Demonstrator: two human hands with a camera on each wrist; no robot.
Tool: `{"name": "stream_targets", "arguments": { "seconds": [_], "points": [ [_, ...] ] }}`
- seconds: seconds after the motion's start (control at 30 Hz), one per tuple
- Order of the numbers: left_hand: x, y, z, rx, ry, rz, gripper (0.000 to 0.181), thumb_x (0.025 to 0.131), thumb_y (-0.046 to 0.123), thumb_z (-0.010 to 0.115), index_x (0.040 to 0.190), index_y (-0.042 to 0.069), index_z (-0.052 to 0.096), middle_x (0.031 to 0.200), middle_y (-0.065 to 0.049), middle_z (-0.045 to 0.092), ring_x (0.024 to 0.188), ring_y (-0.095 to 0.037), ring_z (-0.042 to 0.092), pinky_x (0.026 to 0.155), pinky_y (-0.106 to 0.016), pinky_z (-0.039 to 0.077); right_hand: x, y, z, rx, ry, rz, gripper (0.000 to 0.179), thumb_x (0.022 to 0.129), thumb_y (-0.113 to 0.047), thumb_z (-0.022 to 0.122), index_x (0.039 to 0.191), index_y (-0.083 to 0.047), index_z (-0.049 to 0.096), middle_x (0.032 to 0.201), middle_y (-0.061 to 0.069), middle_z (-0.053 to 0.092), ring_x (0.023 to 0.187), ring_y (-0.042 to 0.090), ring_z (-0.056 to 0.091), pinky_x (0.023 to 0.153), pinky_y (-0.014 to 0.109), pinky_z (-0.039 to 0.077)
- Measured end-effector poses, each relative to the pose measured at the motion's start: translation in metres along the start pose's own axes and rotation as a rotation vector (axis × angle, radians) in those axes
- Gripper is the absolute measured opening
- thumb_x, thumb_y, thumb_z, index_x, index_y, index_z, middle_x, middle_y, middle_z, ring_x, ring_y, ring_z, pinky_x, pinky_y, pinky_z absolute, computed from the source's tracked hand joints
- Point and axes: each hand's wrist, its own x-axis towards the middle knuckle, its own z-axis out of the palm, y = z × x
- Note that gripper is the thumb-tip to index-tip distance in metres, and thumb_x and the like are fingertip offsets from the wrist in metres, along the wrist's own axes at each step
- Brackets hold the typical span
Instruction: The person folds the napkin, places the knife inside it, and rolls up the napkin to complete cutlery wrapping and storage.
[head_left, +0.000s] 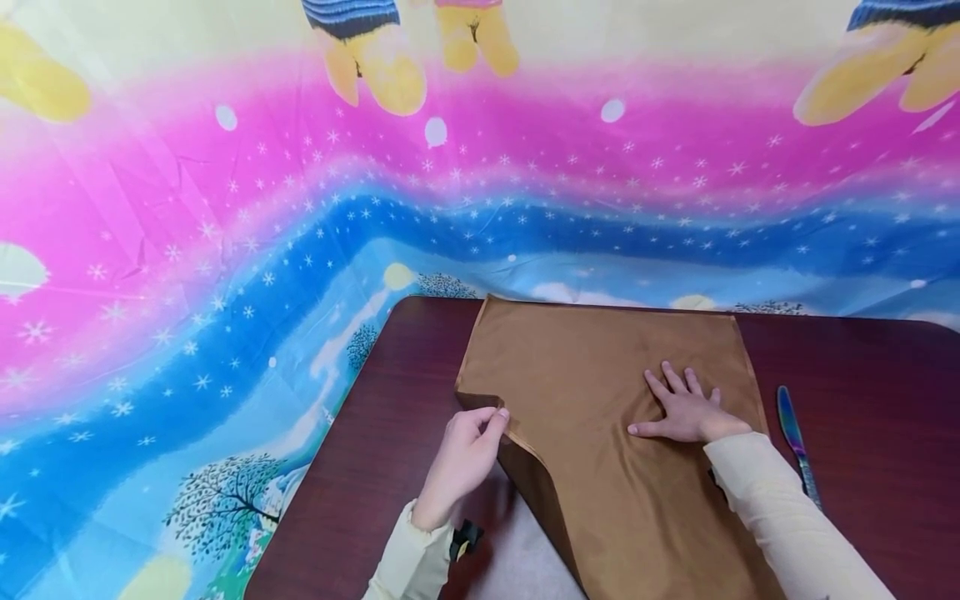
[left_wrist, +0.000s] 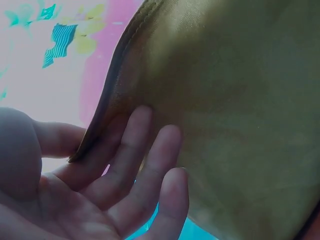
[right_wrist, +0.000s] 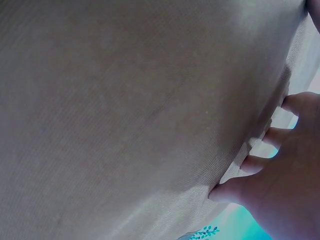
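A brown cloth (head_left: 600, 358) with a stitched hem lies over the table and runs off the lower edge of the head view. At its left edge my left hand (head_left: 465, 454) pinches the hem between thumb and fingers, and the border there is lifted, showing a darker underside. The left wrist view has the thumb on one face of the hem and the fingers (left_wrist: 167, 145) behind it. With fingers spread, my right hand (head_left: 682, 414) presses flat on the cloth near its right side, and creases run from under it. Those fingertips also rest on the fabric in the right wrist view.
The table (head_left: 847, 375) is dark reddish wood with rounded corners. A knife (head_left: 793, 433) with an iridescent blade lies right of the cloth. Below the lifted edge a pale grey surface (head_left: 517, 542) shows. A colourful printed curtain (head_left: 300, 208) hangs behind and left of the table.
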Motion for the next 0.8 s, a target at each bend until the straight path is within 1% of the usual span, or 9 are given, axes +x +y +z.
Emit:
{"name": "stream_targets", "arguments": {
  "seconds": [0.07, 0.17, 0.23, 0.3, 0.4, 0.47, 0.6, 0.73, 0.8],
  "points": [
    [0.003, 0.002, 0.001, 0.007, -0.008, 0.009, 0.039, 0.098, 0.022, 0.05, 0.064, 0.006, 0.06, 0.072, -0.004, 0.07, 0.07, -0.014, 0.063, 0.063, -0.022, 0.044, 0.0, 0.001, 0.001, 0.002, 0.003, 0.0, 0.11, 0.075, -0.072, 0.062, 0.152, -0.004, 0.023, 0.156, 0.031, 0.009, 0.138, 0.061, 0.005, 0.095, 0.083, 0.007],
    [0.007, 0.005, 0.002, 0.018, -0.019, 0.022, 0.041, 0.097, 0.022, 0.05, 0.06, 0.005, 0.053, 0.072, -0.004, 0.072, 0.074, -0.017, 0.066, 0.063, -0.022, 0.044, 0.001, 0.001, 0.001, 0.001, 0.004, 0.004, 0.111, 0.074, -0.073, 0.061, 0.153, -0.004, 0.023, 0.157, 0.03, 0.008, 0.138, 0.061, 0.004, 0.095, 0.083, 0.006],
    [0.01, 0.006, 0.003, 0.025, -0.025, 0.031, 0.042, 0.097, 0.022, 0.05, 0.059, 0.005, 0.052, 0.071, -0.004, 0.072, 0.073, -0.017, 0.067, 0.062, -0.022, 0.044, 0.001, 0.001, 0.001, 0.004, 0.006, 0.005, 0.112, 0.074, -0.073, 0.061, 0.152, -0.004, 0.023, 0.156, 0.031, 0.008, 0.138, 0.061, 0.004, 0.095, 0.083, 0.006],
    [0.013, 0.007, 0.004, 0.033, -0.033, 0.043, 0.04, 0.098, 0.022, 0.05, 0.061, 0.007, 0.057, 0.071, -0.003, 0.072, 0.072, -0.016, 0.066, 0.061, -0.022, 0.043, 0.001, 0.001, 0.001, 0.007, 0.007, 0.007, 0.112, 0.074, -0.074, 0.062, 0.152, -0.004, 0.022, 0.156, 0.031, 0.008, 0.138, 0.061, 0.004, 0.096, 0.083, 0.006],
    [0.016, 0.009, 0.004, 0.042, -0.052, 0.058, 0.036, 0.098, 0.023, 0.05, 0.069, 0.01, 0.066, 0.071, -0.003, 0.072, 0.072, -0.015, 0.067, 0.062, -0.021, 0.044, 0.001, 0.001, 0.0, 0.01, 0.013, 0.006, 0.112, 0.073, -0.074, 0.062, 0.152, -0.004, 0.023, 0.156, 0.031, 0.009, 0.138, 0.061, 0.004, 0.096, 0.083, 0.006],
    [0.017, 0.011, 0.005, 0.045, -0.062, 0.076, 0.034, 0.098, 0.023, 0.05, 0.073, 0.011, 0.069, 0.071, -0.004, 0.072, 0.072, -0.016, 0.067, 0.063, -0.022, 0.044, 0.0, 0.001, -0.001, 0.011, 0.018, -0.001, 0.112, 0.074, -0.073, 0.062, 0.152, -0.004, 0.023, 0.156, 0.031, 0.009, 0.137, 0.061, 0.005, 0.095, 0.083, 0.006],
    [0.02, 0.015, 0.005, 0.047, -0.076, 0.103, 0.033, 0.098, 0.022, 0.049, 0.074, 0.011, 0.069, 0.07, -0.005, 0.072, 0.073, -0.017, 0.069, 0.067, -0.023, 0.046, -0.001, 0.002, 0.0, 0.018, 0.024, -0.008, 0.112, 0.074, -0.073, 0.062, 0.152, -0.003, 0.023, 0.156, 0.031, 0.008, 0.138, 0.061, 0.004, 0.095, 0.083, 0.005],
    [0.024, 0.02, 0.005, 0.065, -0.095, 0.112, 0.033, 0.098, 0.023, 0.048, 0.074, 0.012, 0.068, 0.07, -0.004, 0.072, 0.072, -0.015, 0.069, 0.07, -0.024, 0.047, 0.0, 0.002, 0.002, 0.028, 0.025, -0.007, 0.113, 0.074, -0.073, 0.062, 0.152, -0.002, 0.022, 0.156, 0.031, 0.007, 0.138, 0.06, 0.003, 0.096, 0.083, 0.004],
    [0.025, 0.022, 0.005, 0.064, -0.107, 0.109, 0.034, 0.098, 0.024, 0.048, 0.074, 0.011, 0.067, 0.07, -0.005, 0.071, 0.073, -0.014, 0.07, 0.071, -0.024, 0.047, 0.0, 0.003, 0.003, 0.027, 0.029, -0.008, 0.113, 0.074, -0.073, 0.062, 0.152, -0.002, 0.022, 0.156, 0.032, 0.007, 0.138, 0.06, 0.003, 0.096, 0.082, 0.004]
  ]
}}
